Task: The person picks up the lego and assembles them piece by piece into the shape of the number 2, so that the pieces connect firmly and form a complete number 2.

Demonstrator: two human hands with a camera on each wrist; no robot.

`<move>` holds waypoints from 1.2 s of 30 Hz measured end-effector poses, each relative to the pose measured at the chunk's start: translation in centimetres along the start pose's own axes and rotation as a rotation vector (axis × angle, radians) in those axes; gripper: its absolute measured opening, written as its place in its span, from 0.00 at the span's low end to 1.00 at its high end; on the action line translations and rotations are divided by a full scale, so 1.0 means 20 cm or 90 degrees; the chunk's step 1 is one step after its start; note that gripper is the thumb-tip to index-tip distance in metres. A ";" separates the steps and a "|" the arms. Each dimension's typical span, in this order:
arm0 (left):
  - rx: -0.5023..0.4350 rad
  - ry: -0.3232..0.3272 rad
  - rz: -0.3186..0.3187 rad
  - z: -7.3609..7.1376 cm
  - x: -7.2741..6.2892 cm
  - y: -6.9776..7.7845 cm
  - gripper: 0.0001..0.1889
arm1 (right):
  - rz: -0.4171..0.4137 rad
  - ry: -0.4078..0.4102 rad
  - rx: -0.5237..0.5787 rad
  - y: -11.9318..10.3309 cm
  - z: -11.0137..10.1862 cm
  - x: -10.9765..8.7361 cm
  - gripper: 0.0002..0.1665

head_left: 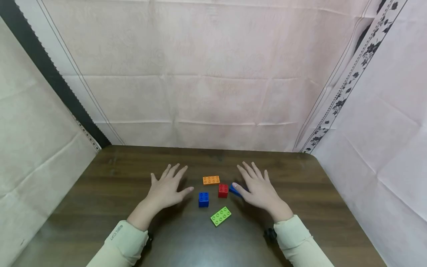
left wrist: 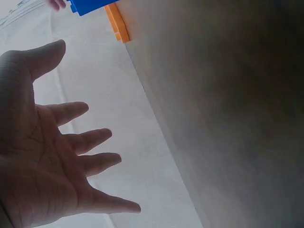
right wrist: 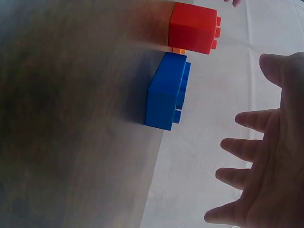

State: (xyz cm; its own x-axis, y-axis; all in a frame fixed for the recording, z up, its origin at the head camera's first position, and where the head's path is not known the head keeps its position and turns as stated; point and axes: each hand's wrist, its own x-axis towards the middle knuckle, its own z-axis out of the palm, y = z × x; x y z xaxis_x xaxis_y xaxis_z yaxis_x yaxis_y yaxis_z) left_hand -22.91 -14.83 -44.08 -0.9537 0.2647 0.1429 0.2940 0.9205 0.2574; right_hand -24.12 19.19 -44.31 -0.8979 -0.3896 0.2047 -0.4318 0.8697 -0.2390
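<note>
Several toy building bricks lie between my two hands in the head view. An orange brick [head_left: 211,180] is at the back, with a red brick [head_left: 223,191] just in front of it. Left of the red one sits a square blue brick [head_left: 204,200], and a green brick [head_left: 221,216] lies angled nearest me. My left hand [head_left: 165,191], fingers spread and holding nothing, is left of the square blue brick. My right hand [head_left: 258,189] spreads over the right side, its thumb partly hiding a longer blue brick [right wrist: 166,90]. In the right wrist view that hand is apart from this brick.
The bricks rest on a dark brown wooden table [head_left: 110,178]. Pale cloth hangs [head_left: 207,92] behind its far edge and along both sides, with a dark strip [head_left: 56,78] at left and a floral border [head_left: 353,78] at right.
</note>
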 end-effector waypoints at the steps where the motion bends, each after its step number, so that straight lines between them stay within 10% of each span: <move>1: -0.005 0.000 0.001 0.00 0.00 0.01 0.43 | -0.004 -0.001 0.003 0.00 0.00 0.00 0.47; 8: -0.086 0.015 0.037 -0.03 -0.07 0.15 0.24 | -0.024 0.003 0.018 -0.02 0.00 0.01 0.43; 13: -0.211 -0.080 0.135 -0.02 -0.12 0.27 0.15 | -0.043 0.017 0.035 -0.05 -0.01 0.02 0.38; 23: -0.088 -0.172 0.132 0.10 -0.16 0.37 0.33 | -0.153 -0.004 0.106 -0.17 0.04 0.07 0.30; 36: -0.073 -0.152 0.161 0.16 -0.13 0.41 0.17 | -0.229 -0.146 0.244 -0.36 0.12 0.15 0.27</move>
State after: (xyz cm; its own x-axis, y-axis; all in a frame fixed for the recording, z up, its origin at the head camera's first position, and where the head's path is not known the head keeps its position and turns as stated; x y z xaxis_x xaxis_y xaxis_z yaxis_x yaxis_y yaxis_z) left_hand -18.29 -6.97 -45.37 -0.8336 0.5523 -0.0084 0.5151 0.7827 0.3494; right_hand -23.91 11.03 -44.29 -0.6655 -0.7339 0.1361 -0.6757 0.5149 -0.5276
